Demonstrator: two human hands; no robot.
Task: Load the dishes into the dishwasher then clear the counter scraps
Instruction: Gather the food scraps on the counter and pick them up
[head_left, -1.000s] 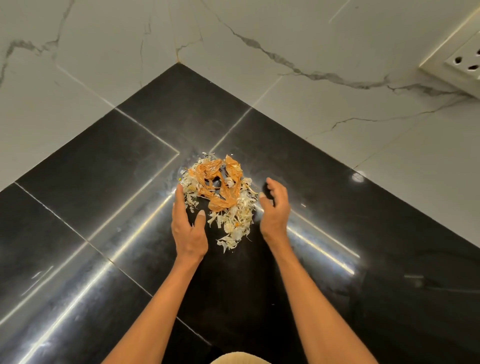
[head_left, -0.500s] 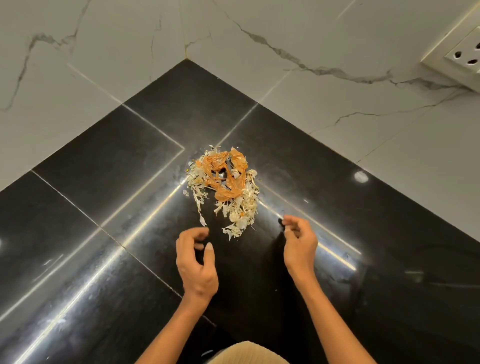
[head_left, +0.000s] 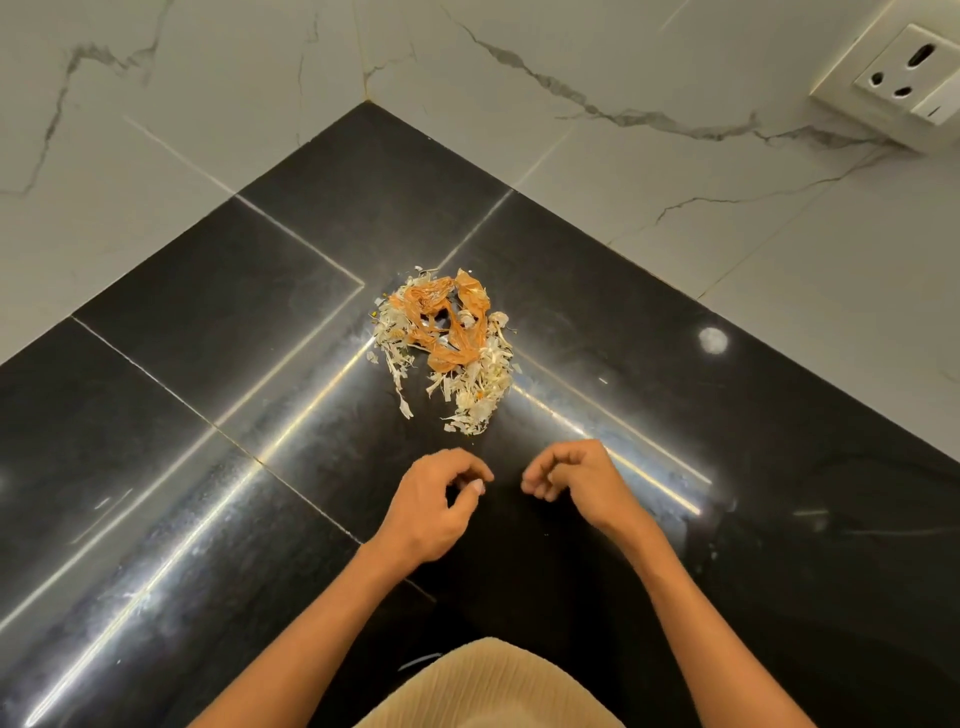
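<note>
A pile of scraps (head_left: 447, 345), pale shredded peel with orange skins on top, lies on the black polished counter (head_left: 208, 415) in its corner. My left hand (head_left: 434, 501) hovers just short of the pile on the near side, fingers loosely curled, thumb close to the fingertips, holding nothing I can see. My right hand (head_left: 569, 480) is beside it at the same distance from the pile, its fingers also loosely curled and holding nothing. Neither hand touches the scraps. No dishes or dishwasher are in view.
White marble-patterned walls (head_left: 571, 78) meet behind the counter corner. A wall socket (head_left: 898, 83) sits at the upper right. A beige garment (head_left: 488, 686) shows at the bottom edge. Bright light streaks reflect off the counter.
Both hands drew back from the sides of the scrap pile towards me and came closer together, fingers curling. The pile stayed in place.
</note>
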